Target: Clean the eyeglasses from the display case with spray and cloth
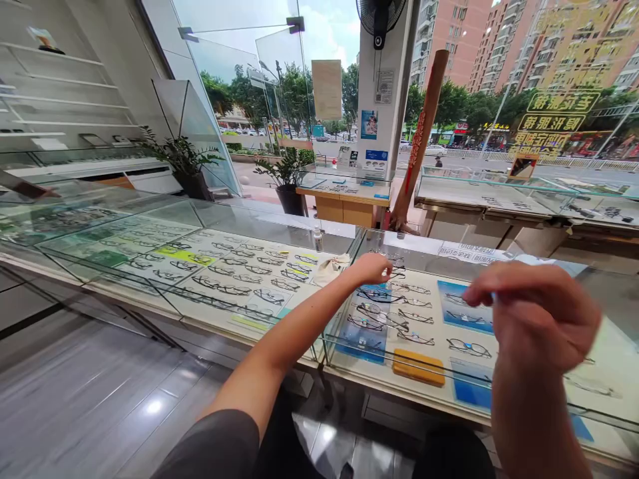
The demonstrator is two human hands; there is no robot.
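My left hand [373, 269] reaches forward over the glass display case [327, 362], near its back; the fingers are curled together and anything between them is too small to tell. Raised on the right and close to the camera, my right hand [542, 313] has its thumb and fingers pinched, with a faint bluish glint at the tips that I cannot identify. Rows of eyeglasses [469, 347] lie under the glass below. A crumpled beige cloth [330, 269] and a small white bottle [318, 238] are left of my left hand.
An orange-yellow glasses case [418, 367] lies inside the display, beside blue cards [472, 382]. More glass cases extend left. Beyond the counter are a potted plant [290, 179], a small wooden table [344, 207], a slanted wooden trunk [422, 133] and windows onto a street.
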